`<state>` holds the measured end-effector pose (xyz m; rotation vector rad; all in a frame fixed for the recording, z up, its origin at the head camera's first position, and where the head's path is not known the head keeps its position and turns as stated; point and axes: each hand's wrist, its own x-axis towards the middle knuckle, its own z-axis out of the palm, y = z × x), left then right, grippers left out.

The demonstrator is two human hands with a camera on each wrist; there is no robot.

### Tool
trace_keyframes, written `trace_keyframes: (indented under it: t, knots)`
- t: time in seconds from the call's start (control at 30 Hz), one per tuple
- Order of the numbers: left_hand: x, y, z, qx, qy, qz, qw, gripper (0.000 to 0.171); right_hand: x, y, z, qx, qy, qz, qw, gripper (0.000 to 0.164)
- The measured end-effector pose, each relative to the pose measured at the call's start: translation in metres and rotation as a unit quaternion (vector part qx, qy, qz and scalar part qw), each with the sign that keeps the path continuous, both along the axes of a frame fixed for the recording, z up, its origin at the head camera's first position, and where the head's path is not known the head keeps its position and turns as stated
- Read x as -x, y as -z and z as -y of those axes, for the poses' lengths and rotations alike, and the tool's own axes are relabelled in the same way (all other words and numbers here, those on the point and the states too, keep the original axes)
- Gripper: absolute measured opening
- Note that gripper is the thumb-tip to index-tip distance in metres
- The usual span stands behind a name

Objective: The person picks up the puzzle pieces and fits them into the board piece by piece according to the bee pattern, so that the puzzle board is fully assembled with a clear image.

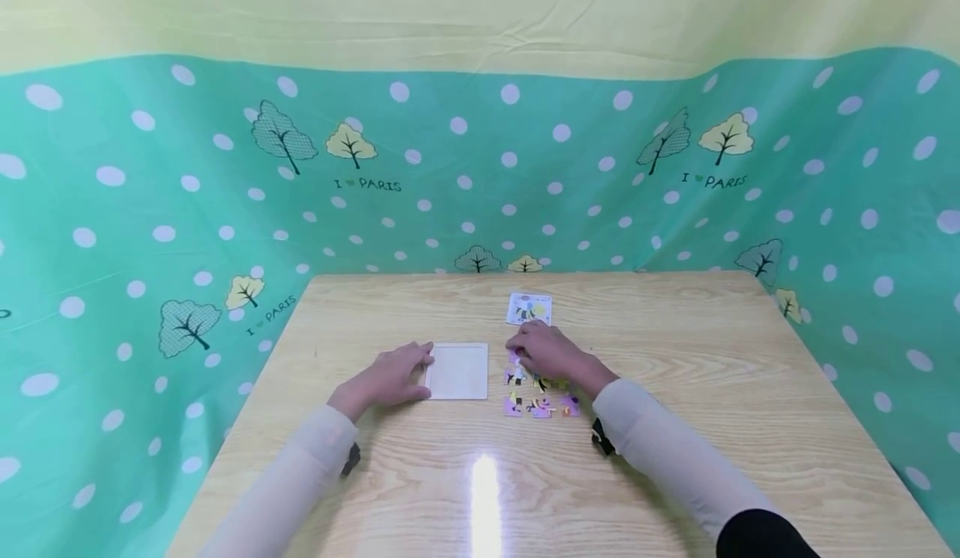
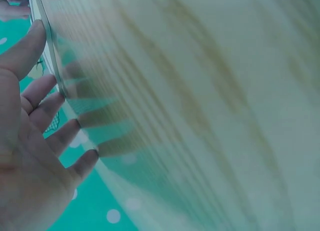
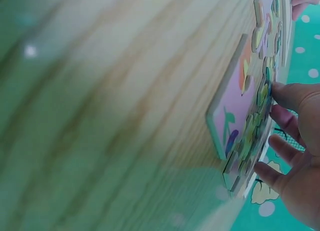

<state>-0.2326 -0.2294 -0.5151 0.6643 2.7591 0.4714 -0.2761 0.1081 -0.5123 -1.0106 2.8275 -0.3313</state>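
Note:
My left hand [image 1: 393,375] rests at the left edge of a flat white puzzle tray [image 1: 459,372]. In the left wrist view its thumb and fingers [image 2: 87,161] are spread, with the tips at the tray's edge. My right hand [image 1: 547,348] reaches down over several jigsaw pieces [image 1: 542,406] with pink, yellow and black bee parts. Its fingertips are at a purple puzzle piece [image 1: 514,357] in the upper left of the group; whether they pinch it is hidden. In the right wrist view the fingers [image 3: 285,148] reach past a large pink piece [image 3: 232,111].
Behind the right hand lies a bee picture card [image 1: 529,307]. Everything stands on a light wooden table [image 1: 645,316], with a bright light reflection near the front. A green dotted cloth [image 1: 510,158] hangs along the back and sides.

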Motion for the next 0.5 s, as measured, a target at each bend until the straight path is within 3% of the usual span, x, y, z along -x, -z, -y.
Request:
trace_keyframes:
  t: [0.37, 0.5]
  knots:
    - [0.003, 0.004, 0.004, 0.005, 0.003, 0.004, 1.0000, 0.061, 0.002, -0.003, 0.005, 0.034, -0.004, 0.003, 0.999, 0.023]
    - [0.002, 0.002, 0.005, 0.004, 0.004, 0.009, 0.9999, 0.061, 0.003, -0.002, 0.011, 0.034, -0.022, -0.011, 0.999, 0.017]
